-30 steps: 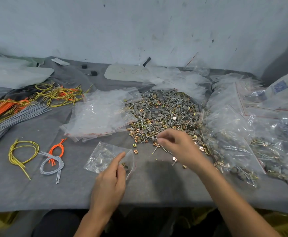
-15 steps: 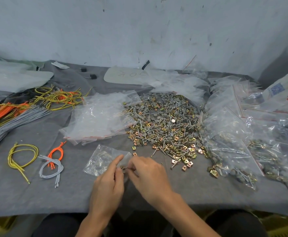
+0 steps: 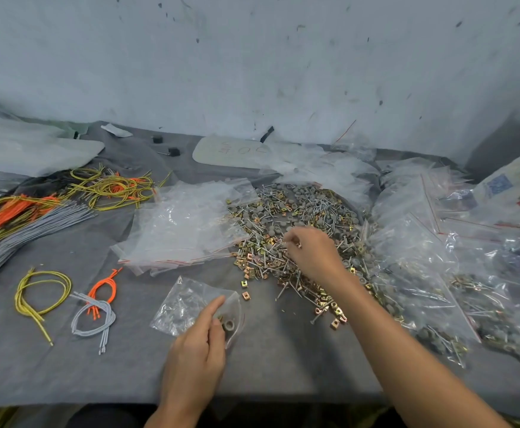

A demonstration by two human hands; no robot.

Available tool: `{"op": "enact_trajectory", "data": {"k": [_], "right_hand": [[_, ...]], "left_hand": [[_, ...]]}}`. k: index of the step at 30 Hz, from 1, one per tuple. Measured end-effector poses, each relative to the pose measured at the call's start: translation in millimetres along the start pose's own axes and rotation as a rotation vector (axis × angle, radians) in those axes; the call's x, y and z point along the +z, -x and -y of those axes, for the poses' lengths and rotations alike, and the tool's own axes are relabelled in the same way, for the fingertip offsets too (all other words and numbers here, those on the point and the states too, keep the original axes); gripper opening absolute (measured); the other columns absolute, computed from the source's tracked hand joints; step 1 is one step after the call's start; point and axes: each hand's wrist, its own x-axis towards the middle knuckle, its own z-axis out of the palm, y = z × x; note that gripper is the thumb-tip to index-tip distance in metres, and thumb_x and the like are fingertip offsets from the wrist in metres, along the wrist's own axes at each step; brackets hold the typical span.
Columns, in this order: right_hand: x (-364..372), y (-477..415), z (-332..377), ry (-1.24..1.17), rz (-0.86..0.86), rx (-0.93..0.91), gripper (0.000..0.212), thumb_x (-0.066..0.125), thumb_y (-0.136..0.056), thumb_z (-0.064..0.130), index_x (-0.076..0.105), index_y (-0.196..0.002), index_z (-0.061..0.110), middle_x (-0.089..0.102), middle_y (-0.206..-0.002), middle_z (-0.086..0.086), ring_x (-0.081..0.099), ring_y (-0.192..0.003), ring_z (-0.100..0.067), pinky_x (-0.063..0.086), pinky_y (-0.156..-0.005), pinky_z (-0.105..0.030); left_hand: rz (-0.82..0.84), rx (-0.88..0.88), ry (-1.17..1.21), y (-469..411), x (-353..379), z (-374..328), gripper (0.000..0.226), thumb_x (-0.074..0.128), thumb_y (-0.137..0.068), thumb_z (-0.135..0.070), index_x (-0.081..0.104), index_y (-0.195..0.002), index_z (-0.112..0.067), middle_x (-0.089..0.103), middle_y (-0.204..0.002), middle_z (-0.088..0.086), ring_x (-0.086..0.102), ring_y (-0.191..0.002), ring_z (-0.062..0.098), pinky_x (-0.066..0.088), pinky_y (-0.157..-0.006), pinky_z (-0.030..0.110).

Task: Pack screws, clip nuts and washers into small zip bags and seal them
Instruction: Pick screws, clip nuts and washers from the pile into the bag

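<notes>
Head view: the table (image 3: 283, 369) has its near edge running across the bottom, and a wall closes off the far side. Bare cloth lies open between that near edge and the bag (image 3: 187, 304), and again between the bag and the stray pieces at the near fringe of the pile (image 3: 298, 211). Left of the bag, three wire loops (image 3: 95, 316) take up the room. Just beyond the bag lies a stack of empty bags (image 3: 184, 227), apart from it. Filled bags (image 3: 422, 273) crowd the right side out to the table's edge.

The bag lies flat in the near middle. Its long axis runs left to right, the closed end to the left and the mouth to the right, toward the pile. A washer (image 3: 229, 325) sits at the mouth.

The left hand (image 3: 197, 347) holds the bag at the mouth, index finger stretched along its top face and the other fingers curled in by the opening.

The right hand (image 3: 311, 251) reaches over the pile's near half, palm down, fingertips bunched together into the hardware. I cannot tell whether they have hold of a piece.
</notes>
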Motion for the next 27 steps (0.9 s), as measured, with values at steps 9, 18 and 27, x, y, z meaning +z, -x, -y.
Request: {"op": "enact_trajectory", "data": {"k": [9, 18, 27], "right_hand": [[-0.7, -29.8, -19.2, 0.146, 0.289, -0.01, 0.022, 0.055, -0.101, 0.035, 0.064, -0.119, 0.026, 0.068, -0.123, -0.004, 0.059, -0.068, -0.01, 0.055, -0.071, -0.033], [-12.2, -40.6, -13.2, 0.241, 0.489, -0.078, 0.04, 0.062, -0.096, 0.019, 0.063, -0.135, 0.018, 0.063, -0.133, -0.003, 0.061, -0.079, -0.01, 0.056, -0.081, -0.031], [-4.4, -36.3, -21.4, 0.18, 0.364, -0.017, 0.018, 0.068, -0.092, 0.019, 0.071, -0.101, 0.003, 0.073, -0.098, -0.012, 0.069, -0.085, -0.024, 0.059, -0.08, -0.04]], "left_hand": [[0.003, -0.003, 0.009, 0.6, -0.1, -0.3, 0.045, 0.047, -0.099, -0.031, 0.043, -0.132, -0.061, 0.07, -0.084, 0.0, 0.065, -0.078, 0.023, 0.053, -0.07, 0.043], [-0.009, 0.012, 0.006, 1.2, -0.2, -0.9, 0.045, 0.048, -0.099, -0.03, 0.043, -0.132, -0.061, 0.07, -0.082, 0.0, 0.064, -0.076, 0.022, 0.051, -0.067, 0.041], [0.014, 0.016, 0.002, 1.1, -0.1, 1.9, 0.043, 0.042, -0.099, -0.038, 0.043, -0.133, -0.064, 0.062, -0.074, -0.005, 0.062, -0.073, 0.02, 0.048, -0.063, 0.039]]}}
